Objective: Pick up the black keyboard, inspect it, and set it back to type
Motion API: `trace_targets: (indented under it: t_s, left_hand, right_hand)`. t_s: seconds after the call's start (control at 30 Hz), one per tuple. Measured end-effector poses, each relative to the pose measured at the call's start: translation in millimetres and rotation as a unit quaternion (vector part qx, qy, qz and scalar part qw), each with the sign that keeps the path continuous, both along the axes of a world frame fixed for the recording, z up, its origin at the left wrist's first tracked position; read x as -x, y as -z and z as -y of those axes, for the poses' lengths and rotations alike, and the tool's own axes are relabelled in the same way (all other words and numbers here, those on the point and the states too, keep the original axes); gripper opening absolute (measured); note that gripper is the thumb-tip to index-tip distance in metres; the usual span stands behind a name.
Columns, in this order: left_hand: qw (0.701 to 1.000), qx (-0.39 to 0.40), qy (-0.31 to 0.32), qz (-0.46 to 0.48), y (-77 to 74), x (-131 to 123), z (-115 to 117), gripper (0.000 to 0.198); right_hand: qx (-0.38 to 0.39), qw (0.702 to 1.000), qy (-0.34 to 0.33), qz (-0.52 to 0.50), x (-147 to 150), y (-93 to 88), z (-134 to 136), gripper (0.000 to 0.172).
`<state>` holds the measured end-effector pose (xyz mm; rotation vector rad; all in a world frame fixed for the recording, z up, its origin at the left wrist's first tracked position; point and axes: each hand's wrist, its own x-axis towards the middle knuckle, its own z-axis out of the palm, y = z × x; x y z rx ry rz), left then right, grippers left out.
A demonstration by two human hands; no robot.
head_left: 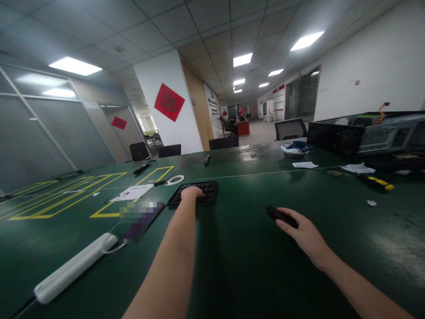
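My left hand (191, 192) is over a flat black tray (209, 191) divided into a grid of small compartments. Its fingers curl down into the tray, and whatever they may pinch is hidden by the hand. To the right, my right hand (300, 225) is closed around a short dark rod-shaped tool (273, 212). The tool's rounded black end sticks out to the left, and the rest lies in the grip. That hand is at or just above the green tabletop (239, 252); I cannot tell whether it touches.
A white power strip (75, 267) lies at front left, near a dark, partly pixelated device (142, 223). Beyond are a paper sheet (131, 193), a white ring (175, 180) and a dark cylinder (206, 160). A bowl (295, 153), yellow-black tool (376, 182) and computer case (392, 133) are right.
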<state>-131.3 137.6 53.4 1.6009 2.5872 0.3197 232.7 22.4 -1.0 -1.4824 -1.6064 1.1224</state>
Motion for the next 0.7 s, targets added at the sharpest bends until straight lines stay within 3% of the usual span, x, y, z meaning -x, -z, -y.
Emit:
trace_targets:
  t_s: [0.1, 0.2, 0.3, 0.43, 0.47, 0.53, 0.6, 0.7]
  left_hand:
    - [0.999, 0.011, -0.041, 0.004, 0.5, 2, 9, 0.038]
    - [0.999, -0.022, -0.034, 0.016, 0.2, -3, 22, 0.039]
    - [0.996, -0.067, 0.016, 0.052, -0.5, -23, 39, 0.038]
    - [0.976, -0.139, 0.114, 0.121, 4.5, -74, 74, 0.035]
    - [0.966, -0.159, 0.140, 0.148, 7.8, -88, 85, 0.034]
    - [0.902, -0.227, 0.225, 0.290, 16.7, -115, 107, 0.035]
    - [0.855, -0.249, 0.276, 0.363, 27.4, -136, 126, 0.038]
    - [0.825, -0.247, 0.336, 0.381, 41.2, -152, 142, 0.042]
  right_hand:
    - [0.002, 1.000, 0.000, -0.001, 1, -1.5, 0, 0.054]
    - [-0.007, 1.000, -0.001, -0.003, 1, -1.0, -2, 0.053]
    - [-0.004, 1.000, -0.003, -0.002, 1, -0.6, -4, 0.050]
    - [-0.016, 0.999, -0.038, -0.023, 8, -4.2, 1, 0.047]
    - [-0.029, 0.997, -0.055, -0.035, 11, -5.5, 4, 0.046]
    - [-0.067, 0.992, -0.093, -0.056, 16, -6.9, 10, 0.045]
    - [-0.104, 0.984, -0.127, -0.069, 20, -5.2, 15, 0.046]
    - [-0.123, 0.977, -0.146, -0.095, 27, 4.6, 14, 0.037]
